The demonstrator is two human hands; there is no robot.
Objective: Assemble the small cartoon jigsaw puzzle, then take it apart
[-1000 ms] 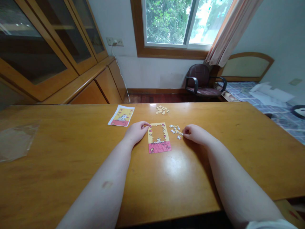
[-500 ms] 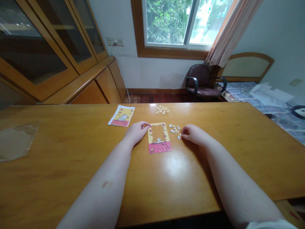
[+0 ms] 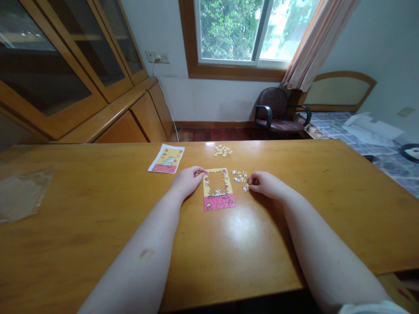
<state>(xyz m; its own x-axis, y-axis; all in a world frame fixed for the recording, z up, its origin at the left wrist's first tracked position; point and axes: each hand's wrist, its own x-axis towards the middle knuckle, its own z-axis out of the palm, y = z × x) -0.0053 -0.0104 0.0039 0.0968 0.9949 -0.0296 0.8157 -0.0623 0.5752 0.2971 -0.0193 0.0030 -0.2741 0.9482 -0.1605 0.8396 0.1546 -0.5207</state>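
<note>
Daylight pours in through the window (image 3: 229, 30) at twelve o'clock, its right pane nearly washed out! White glare blazes off the table (image 3: 242, 231) at five o'clock; a soft shadow hugs the right forearm (image 3: 310, 231) at four. Dim cabinet glass (image 3: 42, 74) at ten, stretched wide-angle edges, fine puzzle (image 3: 220, 202) detail looking soft.

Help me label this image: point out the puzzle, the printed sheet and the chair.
Puzzle (image 3: 219, 202), head view: pink lower section.
Printed sheet (image 3: 167, 159), head view: its middle.
Chair (image 3: 276, 108), head view: backrest.
</note>
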